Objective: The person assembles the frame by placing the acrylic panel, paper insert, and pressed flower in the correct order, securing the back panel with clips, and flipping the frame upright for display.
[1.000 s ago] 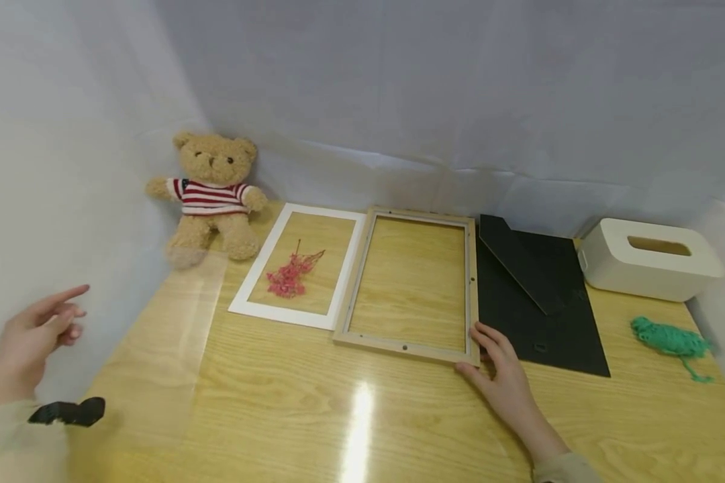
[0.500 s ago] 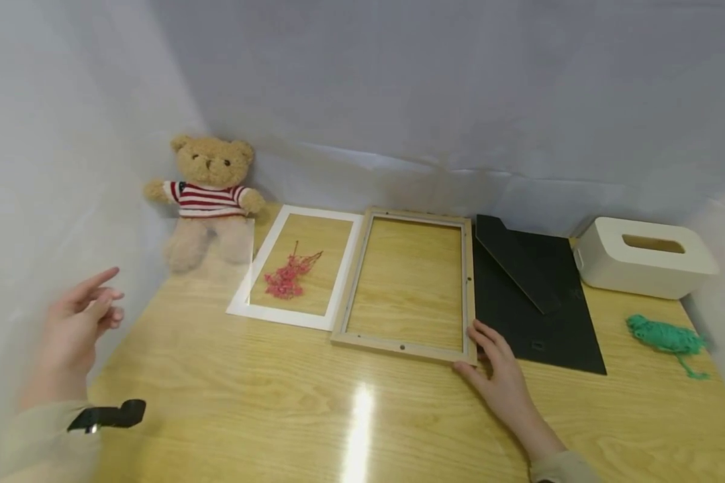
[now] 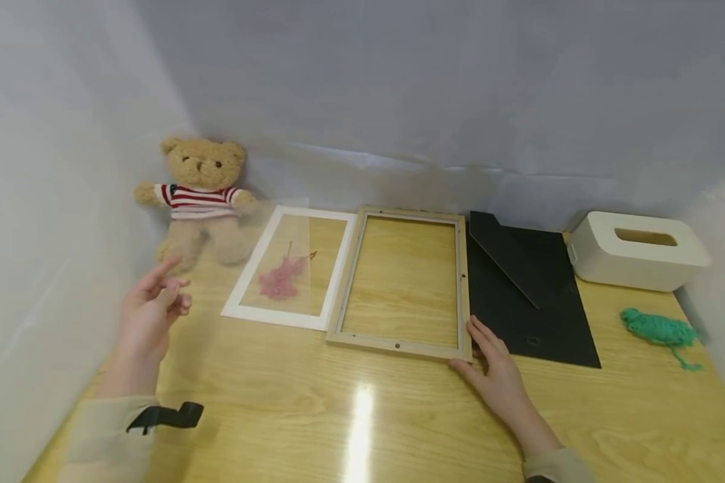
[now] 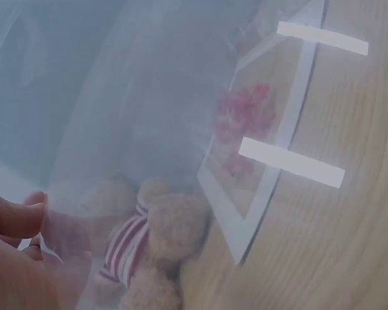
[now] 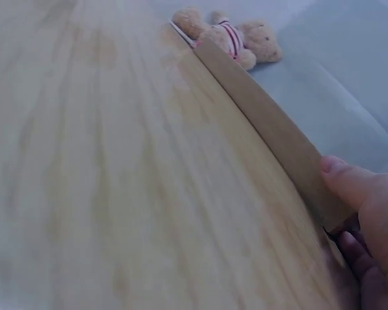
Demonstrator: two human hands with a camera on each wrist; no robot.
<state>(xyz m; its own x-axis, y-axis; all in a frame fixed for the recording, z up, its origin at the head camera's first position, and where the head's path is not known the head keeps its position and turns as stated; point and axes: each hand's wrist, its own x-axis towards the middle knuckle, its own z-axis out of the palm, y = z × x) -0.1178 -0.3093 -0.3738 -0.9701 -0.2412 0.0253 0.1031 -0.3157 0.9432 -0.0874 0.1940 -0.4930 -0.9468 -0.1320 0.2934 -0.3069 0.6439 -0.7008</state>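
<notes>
My left hand point(image 3: 151, 312) pinches the edge of a clear, shiny sheet point(image 3: 299, 231) between thumb and fingers. Through it show the teddy bear's legs and part of a white mat point(image 3: 232, 302) with dried pink flowers point(image 3: 282, 278). In the left wrist view, the sheet point(image 4: 149, 84) carries bright reflections and stretches away from the fingers. My right hand point(image 3: 498, 376) grips the near right corner of a wooden picture frame point(image 3: 399, 347), thumb on its front edge and fingers along its right side. The frame lies flat with its opening bare, right beside the mat.
A teddy bear point(image 3: 202, 168) in a striped sweater sits at the back left. Right of the frame lies a black backing board point(image 3: 562, 329) with its stand leg. Farther right are a white tissue box point(image 3: 634, 265) and green yarn point(image 3: 658, 327). White cloth walls surround the table.
My left hand has moved right with the clear sheet, whose right edge has gone from left of the mat to over the flowers. My right hand stays at the frame's corner.
</notes>
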